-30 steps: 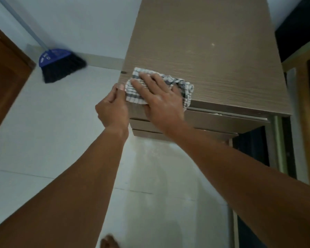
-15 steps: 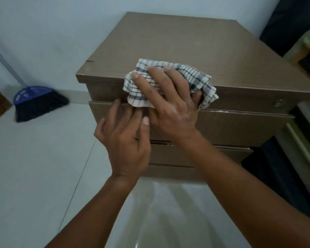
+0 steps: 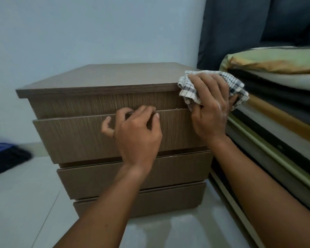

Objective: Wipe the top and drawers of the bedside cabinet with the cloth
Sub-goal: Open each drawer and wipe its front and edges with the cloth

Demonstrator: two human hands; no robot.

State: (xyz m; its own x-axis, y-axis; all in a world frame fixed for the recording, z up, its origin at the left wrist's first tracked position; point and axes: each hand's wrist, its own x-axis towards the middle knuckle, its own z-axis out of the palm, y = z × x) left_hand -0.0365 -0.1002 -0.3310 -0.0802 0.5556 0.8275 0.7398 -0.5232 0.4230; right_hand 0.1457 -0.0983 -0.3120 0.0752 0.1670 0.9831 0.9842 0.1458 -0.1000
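The brown wood-grain bedside cabinet (image 3: 89,102) stands against the pale wall, with three drawers stacked under its top. The top drawer (image 3: 70,138) is pulled out a little. My left hand (image 3: 134,133) hooks its fingers over that drawer's upper edge near the middle. My right hand (image 3: 210,108) presses the crumpled white and dark checked cloth (image 3: 186,86) against the cabinet's front right corner, at the edge of the top. Part of the cloth is hidden under my fingers.
A bed (image 3: 279,111) with layered dark, gold and green bedding sits right against the cabinet's right side. A dark curtain (image 3: 254,25) hangs behind it. A blue and black broom head (image 3: 5,156) lies on the pale tiled floor (image 3: 21,203) at the left.
My view has dropped from above the cabinet to face its drawers. My right hand slid the cloth from the front left to the front right corner. My left hand moved to the top drawer's edge.
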